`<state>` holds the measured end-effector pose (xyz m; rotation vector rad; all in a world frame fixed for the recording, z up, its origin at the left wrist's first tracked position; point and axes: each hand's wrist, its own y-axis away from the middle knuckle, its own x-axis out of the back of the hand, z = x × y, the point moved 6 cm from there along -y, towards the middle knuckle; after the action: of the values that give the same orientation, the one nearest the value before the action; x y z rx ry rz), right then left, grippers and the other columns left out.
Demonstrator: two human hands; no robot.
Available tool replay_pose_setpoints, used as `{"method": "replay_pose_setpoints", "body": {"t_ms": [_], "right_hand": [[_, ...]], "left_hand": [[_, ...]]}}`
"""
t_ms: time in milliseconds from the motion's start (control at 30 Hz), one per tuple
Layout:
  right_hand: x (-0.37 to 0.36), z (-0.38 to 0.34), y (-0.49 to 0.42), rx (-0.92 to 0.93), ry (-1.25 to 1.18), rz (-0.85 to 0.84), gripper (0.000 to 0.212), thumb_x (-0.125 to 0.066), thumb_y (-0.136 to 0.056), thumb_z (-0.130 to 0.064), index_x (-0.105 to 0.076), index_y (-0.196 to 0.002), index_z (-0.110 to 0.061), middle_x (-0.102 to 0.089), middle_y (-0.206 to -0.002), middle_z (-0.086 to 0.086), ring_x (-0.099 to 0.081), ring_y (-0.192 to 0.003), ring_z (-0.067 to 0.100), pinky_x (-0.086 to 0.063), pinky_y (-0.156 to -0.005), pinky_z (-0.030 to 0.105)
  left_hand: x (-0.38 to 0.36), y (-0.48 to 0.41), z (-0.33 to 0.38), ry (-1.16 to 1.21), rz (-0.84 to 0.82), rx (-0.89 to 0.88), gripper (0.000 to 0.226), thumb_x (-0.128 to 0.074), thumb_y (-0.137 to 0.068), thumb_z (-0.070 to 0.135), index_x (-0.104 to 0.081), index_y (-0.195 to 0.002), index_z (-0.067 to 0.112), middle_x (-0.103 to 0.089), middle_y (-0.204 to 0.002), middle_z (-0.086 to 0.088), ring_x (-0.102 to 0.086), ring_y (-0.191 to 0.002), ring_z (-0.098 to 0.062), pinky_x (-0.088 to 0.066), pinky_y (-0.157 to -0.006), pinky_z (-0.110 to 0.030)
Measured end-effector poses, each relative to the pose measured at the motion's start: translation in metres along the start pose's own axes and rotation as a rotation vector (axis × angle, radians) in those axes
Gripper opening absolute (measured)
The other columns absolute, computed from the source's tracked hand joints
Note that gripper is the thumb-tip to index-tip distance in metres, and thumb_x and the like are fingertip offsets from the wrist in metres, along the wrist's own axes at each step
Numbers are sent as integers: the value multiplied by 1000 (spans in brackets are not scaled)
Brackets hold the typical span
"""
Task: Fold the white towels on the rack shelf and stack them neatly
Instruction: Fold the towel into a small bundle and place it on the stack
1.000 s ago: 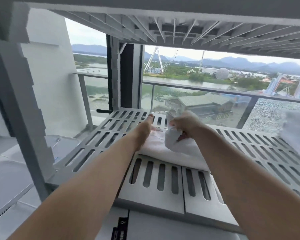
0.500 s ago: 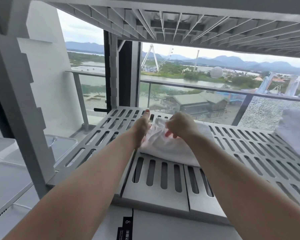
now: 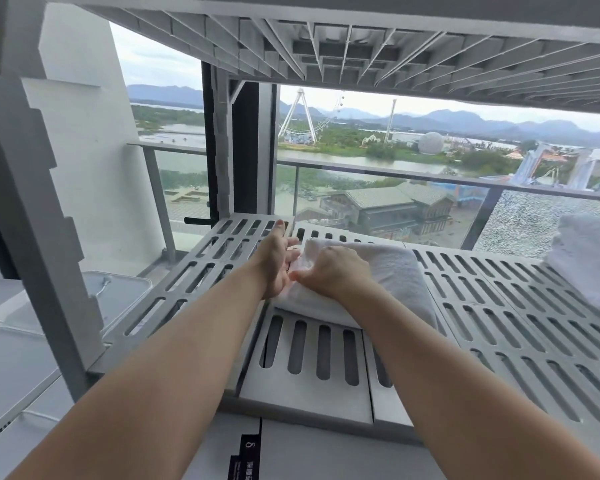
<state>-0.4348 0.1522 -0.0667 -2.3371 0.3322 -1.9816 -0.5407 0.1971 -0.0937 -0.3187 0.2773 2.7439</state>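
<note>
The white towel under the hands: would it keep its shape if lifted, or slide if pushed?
Probably floppy: the towel bunches into soft creases where the right hand pinches it, so lifted it would likely sag. Pushed, it would likely drag rather than glide, since its nubby cloth lies on a slotted shelf.

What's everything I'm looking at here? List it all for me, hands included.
folded towel: one, white, middle of the shelf
towel pile: count unclear, white, right edge of the shelf
rack shelf: one, grey, slotted, under the towels
upper shelf: one, grey, overhead
balcony railing: one, glass with dark rail, behind the rack
left hand: open, touching the folded towel's left edge
right hand: gripping the folded towel near its left edge
</note>
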Motion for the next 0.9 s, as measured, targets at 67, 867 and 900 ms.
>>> {"method": "replay_pose_setpoints", "body": {"t_ms": [67, 867, 900], "right_hand": [[-6, -4, -5, -63, 54, -49, 65, -57, -80, -64, -53, -129, -22, -57, -135, 10, -53, -123, 32, -47, -97, 49], [1, 1, 3, 59, -315, -33, 28, -53, -87, -17, -73, -72, -4, -73, -82, 10, -63, -84, 29, -51, -76, 37], [2, 2, 6, 89, -291, -62, 26, -55, -88, -17, -78, -82, -6, -76, -91, 8, -66, -92, 25, -52, -84, 37]], "left_hand": [[5, -1, 0, -14, 6, 14, 78, -14, -103, 64, -31, -156, 9, -28, -162, -21, -17, -153, -31, -16, -124, -46], [1, 2, 13, -412, 11, -111, 55, -31, -108, 42, -38, -151, 8, -36, -158, -16, -34, -146, -31, -21, -123, -42], [1, 1, 22, -607, 54, -208, 43, -33, -108, 31, -52, -139, 8, -44, -153, -17, -41, -141, -32, -27, -120, -43]]}}
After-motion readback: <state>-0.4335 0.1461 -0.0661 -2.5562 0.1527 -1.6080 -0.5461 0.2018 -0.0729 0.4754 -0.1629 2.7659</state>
